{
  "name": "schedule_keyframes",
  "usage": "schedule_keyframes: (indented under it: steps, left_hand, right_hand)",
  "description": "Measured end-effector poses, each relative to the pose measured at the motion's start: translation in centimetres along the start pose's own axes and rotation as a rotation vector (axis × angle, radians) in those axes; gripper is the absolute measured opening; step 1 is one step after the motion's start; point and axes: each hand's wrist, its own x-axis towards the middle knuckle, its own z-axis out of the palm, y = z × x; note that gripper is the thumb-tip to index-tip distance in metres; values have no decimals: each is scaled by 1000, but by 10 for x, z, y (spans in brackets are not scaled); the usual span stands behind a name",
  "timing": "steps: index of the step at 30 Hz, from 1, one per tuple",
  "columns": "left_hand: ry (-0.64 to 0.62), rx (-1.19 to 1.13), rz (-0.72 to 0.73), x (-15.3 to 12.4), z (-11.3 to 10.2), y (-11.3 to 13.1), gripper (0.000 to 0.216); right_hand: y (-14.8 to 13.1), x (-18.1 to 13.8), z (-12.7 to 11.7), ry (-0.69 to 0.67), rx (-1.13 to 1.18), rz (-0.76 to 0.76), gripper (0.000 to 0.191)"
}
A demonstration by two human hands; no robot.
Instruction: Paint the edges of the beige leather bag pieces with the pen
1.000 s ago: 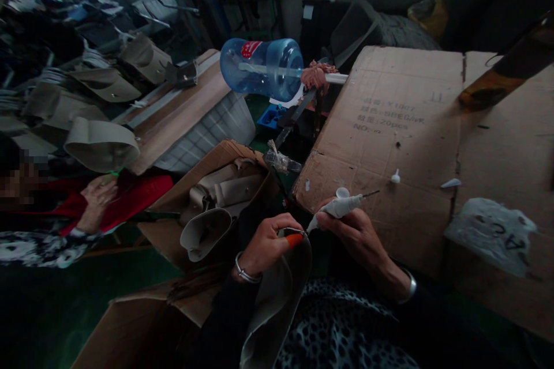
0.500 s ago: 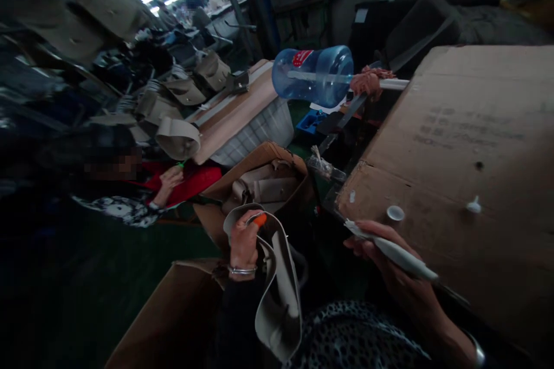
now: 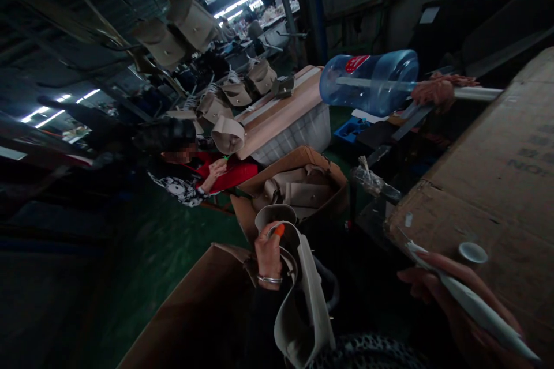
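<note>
My left hand (image 3: 269, 253), a silver bangle at its wrist and an orange cover on one digit, is closed on the upper edge of a beige bag (image 3: 318, 294). The bag hangs tilted over my lap, its side curling into a loop. At the right, my right hand (image 3: 459, 300) grips a long white tapered tube (image 3: 480, 311), whose thin tip points up and left. That tip is apart from the bag, close to the edge of a cardboard-topped table (image 3: 467, 196). Motion and dim light blur the right fingers.
A small white cap (image 3: 473, 252) lies on the cardboard. Ahead stands an open carton (image 3: 335, 184) holding beige bags; another carton (image 3: 182, 300) is at lower left. A blue water bottle (image 3: 367, 81) lies sideways on a pole. A co-worker (image 3: 186, 167) sits at left.
The view has swung left, so the surroundings, both hands and the bag appear farther right. My left hand keeps its hold on the bag, and my right hand still holds the white tube.
</note>
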Motion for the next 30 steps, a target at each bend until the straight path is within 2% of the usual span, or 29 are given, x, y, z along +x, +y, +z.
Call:
schedule_keyframes:
  steps: [7,21,30]
  left_hand:
    - [-38,-1,34,-1,-2,1,26]
    - [-17,8,12,1,-6,-5,28]
    - [2,7,-14,-7,-2,9,28]
  right_hand:
    - [6,1,-3,-8,5,13,47]
    - [1,1,-3,8,-27,102,50]
    - [-5,-1,-5,12,-3,85,51]
